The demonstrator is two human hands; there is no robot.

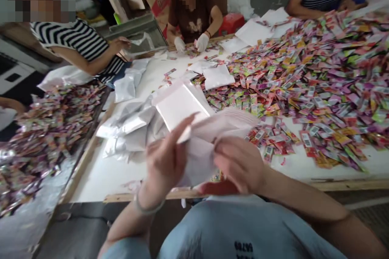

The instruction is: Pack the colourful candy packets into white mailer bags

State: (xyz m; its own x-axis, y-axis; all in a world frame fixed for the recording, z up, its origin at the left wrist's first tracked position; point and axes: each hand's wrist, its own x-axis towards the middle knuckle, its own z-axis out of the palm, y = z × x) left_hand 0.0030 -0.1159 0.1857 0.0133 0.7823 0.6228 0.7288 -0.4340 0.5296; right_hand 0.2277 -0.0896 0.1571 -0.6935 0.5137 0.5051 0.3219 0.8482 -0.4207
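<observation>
Close to my body, a whitish plastic bag (pixel 199 160) hangs between both hands above the table edge. My left hand (pixel 167 156) is closed on its left side, thumb and index finger near the upper edge. On the other side my right hand (pixel 240 162) grips the bag with curled fingers. Something red (pixel 219 188) shows beneath that hand; motion blur hides what it is. Just beyond lies a stack of flat white bags (pixel 179 105). Filled silvery-white bags (pixel 133 123) are heaped to the left of the stack.
A large pile of small colourful sachets (pixel 291 77) covers the table's right side. Another sachet pile (pixel 57 125) lies on the left table. A wooden strip (pixel 343 186) edges the table. Several people work around it, one wearing white gloves (pixel 202 42). A red stool (pixel 232 23) stands behind.
</observation>
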